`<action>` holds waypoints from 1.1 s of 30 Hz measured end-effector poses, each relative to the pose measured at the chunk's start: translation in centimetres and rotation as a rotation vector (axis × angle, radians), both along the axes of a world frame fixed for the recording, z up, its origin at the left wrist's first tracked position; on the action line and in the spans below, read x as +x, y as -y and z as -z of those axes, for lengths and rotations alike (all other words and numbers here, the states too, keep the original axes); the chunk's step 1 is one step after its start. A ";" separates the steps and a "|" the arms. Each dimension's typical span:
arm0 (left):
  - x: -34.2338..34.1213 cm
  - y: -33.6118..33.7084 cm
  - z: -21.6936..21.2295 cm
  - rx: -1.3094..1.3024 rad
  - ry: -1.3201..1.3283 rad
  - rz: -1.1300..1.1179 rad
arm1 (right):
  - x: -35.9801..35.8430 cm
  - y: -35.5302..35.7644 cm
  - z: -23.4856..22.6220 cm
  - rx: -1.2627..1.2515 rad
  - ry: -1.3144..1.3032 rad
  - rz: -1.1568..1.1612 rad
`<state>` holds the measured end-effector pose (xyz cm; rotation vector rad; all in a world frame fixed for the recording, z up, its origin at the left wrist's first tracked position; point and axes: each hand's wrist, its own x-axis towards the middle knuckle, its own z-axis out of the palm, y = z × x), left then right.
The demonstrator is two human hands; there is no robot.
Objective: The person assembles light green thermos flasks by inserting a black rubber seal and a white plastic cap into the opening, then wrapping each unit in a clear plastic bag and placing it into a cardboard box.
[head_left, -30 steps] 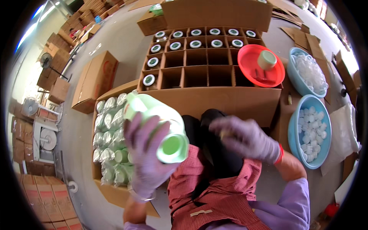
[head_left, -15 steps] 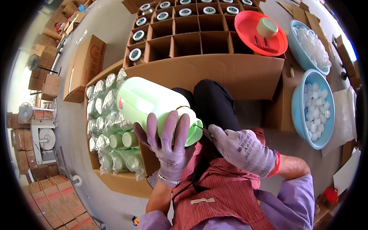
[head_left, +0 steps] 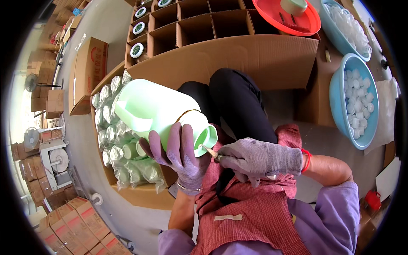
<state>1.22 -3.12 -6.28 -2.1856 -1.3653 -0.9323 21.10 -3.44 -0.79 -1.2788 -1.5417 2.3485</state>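
Both hands are busy at frame centre: left hand point(head_left: 180, 155) grips the tilted pale green jug point(head_left: 159, 112), right hand point(head_left: 255, 159) pinches a small pointed tool point(head_left: 209, 151) at its mouth, seemingly trimming, needing steady control.

We see a brown divided carton point(head_left: 238, 46) at top, some cells holding capped jugs. A closed brown box point(head_left: 87, 72) with red print lies at left. An open carton point(head_left: 140, 193) beside the knee holds plastic-wrapped jugs. Red-printed boxes point(head_left: 80, 231) are stacked bottom left, more brown boxes point(head_left: 44, 91) far left.
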 end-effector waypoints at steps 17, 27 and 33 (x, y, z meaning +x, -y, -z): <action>-2.8 -1.1 2.4 0.128 0.058 0.066 | -5.5 4.1 3.9 -0.923 -1.248 0.504; -2.8 -1.3 -1.9 -0.155 0.277 0.016 | 3.5 -0.6 -0.7 0.217 -0.163 0.581; -5.4 -1.2 -4.7 -0.048 1.244 0.137 | 17.2 -15.3 1.1 1.335 1.058 0.734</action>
